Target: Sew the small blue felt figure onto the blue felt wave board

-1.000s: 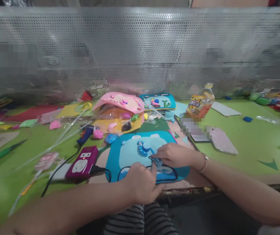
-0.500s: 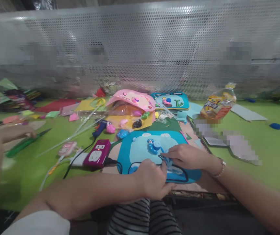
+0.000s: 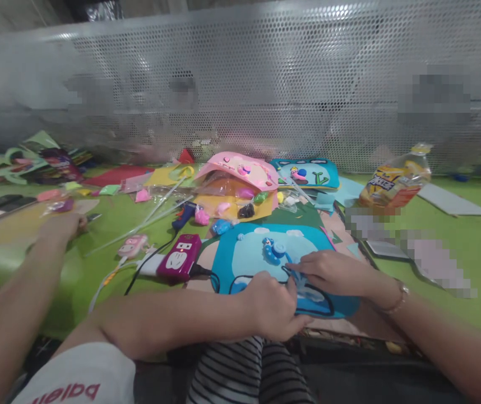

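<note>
My left hand (image 3: pixel 274 307) and my right hand (image 3: pixel 331 273) meet over the right part of a blue craft sheet (image 3: pixel 223 255). Between their fingertips is a light blue clay-like piece (image 3: pixel 305 289), partly covered by the fingers. My right fingers are closed in a pinch on it. The left hand is curled, its index fingertip against the same piece and its thumb along the sheet's near edge. A blue clay snail (image 3: pixel 274 251) with a coiled shell sits on the sheet just beyond my fingers. Black outlines run around a darker blue area under my hands.
A purple power bank (image 3: pixel 180 258) with cables and a blue glue gun (image 3: pixel 185 214) lie left of the sheet. Clay lumps (image 3: pixel 246 211) and a pink decorated sheet (image 3: pixel 240 168) are behind. A bottle (image 3: pixel 398 179) stands right. Another person's hand (image 3: pixel 61 227) is at left.
The view has turned slightly left, so things appear further right. My hands keep nearly the same hold on the piece. The other person's hand has moved, and the green-handled tool no longer shows there.
</note>
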`<state>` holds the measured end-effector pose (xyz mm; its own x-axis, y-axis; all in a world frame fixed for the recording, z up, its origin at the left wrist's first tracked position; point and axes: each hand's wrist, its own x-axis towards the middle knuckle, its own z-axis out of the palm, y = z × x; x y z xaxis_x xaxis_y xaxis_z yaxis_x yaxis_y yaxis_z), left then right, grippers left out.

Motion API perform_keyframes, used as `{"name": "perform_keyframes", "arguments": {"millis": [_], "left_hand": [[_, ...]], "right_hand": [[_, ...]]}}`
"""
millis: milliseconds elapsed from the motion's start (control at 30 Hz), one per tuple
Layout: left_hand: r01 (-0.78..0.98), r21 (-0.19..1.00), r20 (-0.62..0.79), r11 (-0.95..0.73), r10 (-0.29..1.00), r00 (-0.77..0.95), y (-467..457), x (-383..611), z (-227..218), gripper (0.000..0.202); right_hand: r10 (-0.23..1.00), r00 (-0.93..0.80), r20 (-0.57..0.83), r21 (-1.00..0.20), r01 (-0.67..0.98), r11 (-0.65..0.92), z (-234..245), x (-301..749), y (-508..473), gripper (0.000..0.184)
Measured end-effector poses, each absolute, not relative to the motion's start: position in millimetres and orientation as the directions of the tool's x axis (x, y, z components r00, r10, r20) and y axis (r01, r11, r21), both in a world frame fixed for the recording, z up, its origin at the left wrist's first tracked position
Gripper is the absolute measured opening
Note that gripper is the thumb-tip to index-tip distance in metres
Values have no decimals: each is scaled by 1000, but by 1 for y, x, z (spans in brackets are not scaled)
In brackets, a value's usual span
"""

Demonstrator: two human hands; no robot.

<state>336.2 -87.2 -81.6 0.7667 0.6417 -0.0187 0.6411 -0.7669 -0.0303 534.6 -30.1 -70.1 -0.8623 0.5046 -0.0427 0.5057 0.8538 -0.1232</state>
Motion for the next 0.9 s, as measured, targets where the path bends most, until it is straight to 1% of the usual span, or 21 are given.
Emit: {"name": "perform_keyframes", "arguments": {"millis": [233, 300, 367, 433, 467, 533, 567, 600, 667, 733, 800, 833, 867, 900], "left_hand": [[634, -36, -3, -773, 634, 773, -90, 338, -83, 75], [629, -67, 21, -775, 629, 777, -91, 336, -71, 71], [643, -117, 70, -757, 640, 765, -86, 329, -49, 61], [724, -137, 105, -676, 717, 690, -71, 310, -18, 46], [792, -139, 160, -594, 776, 610, -60, 297, -3, 42], [881, -127, 253, -456, 844, 473, -30, 265, 21, 35], [909, -131, 279, -397, 865, 418, -14, 249, 28, 35], [929, -137, 262, -344, 892, 369, 2, 234, 31, 39], [949, -117, 112, -292, 946, 304, 30, 208, 25, 43], [963, -49, -39, -263, 964, 262, 51, 192, 10, 42], [966, 36, -147, -255, 955, 258, 64, 183, -5, 33], [965, 82, -160, -250, 952, 261, 68, 181, -10, 28], [963, 117, -139, -244, 956, 259, 70, 179, -13, 24], [961, 146, -69, -236, 966, 248, 72, 177, -14, 21]], "right_hand": [[501, -865, -31, -159, 499, 852, -70, 536, -27, 42], [502, -864, -31, -164, 500, 850, -71, 536, -27, 41], [495, -868, -35, -174, 493, 852, -71, 536, -27, 39], [490, -871, -40, -177, 488, 855, -71, 536, -27, 40], [489, -871, -43, -172, 489, 855, -71, 536, -27, 41], [500, -865, -46, -152, 501, 852, -70, 536, -28, 43], [506, -861, -48, -143, 507, 850, -70, 536, -28, 43], [510, -858, -51, -137, 512, 848, -69, 535, -29, 44], [518, -854, -54, -139, 520, 843, -69, 535, -29, 44], [518, -853, -56, -151, 520, 841, -68, 535, -29, 44], [517, -854, -57, -155, 519, 841, -68, 535, -29, 45], [516, -854, -59, -154, 519, 841, -68, 535, -29, 45], [516, -854, -61, -153, 519, 841, -67, 535, -29, 45], [516, -854, -64, -151, 520, 841, -67, 535, -29, 45]]}}
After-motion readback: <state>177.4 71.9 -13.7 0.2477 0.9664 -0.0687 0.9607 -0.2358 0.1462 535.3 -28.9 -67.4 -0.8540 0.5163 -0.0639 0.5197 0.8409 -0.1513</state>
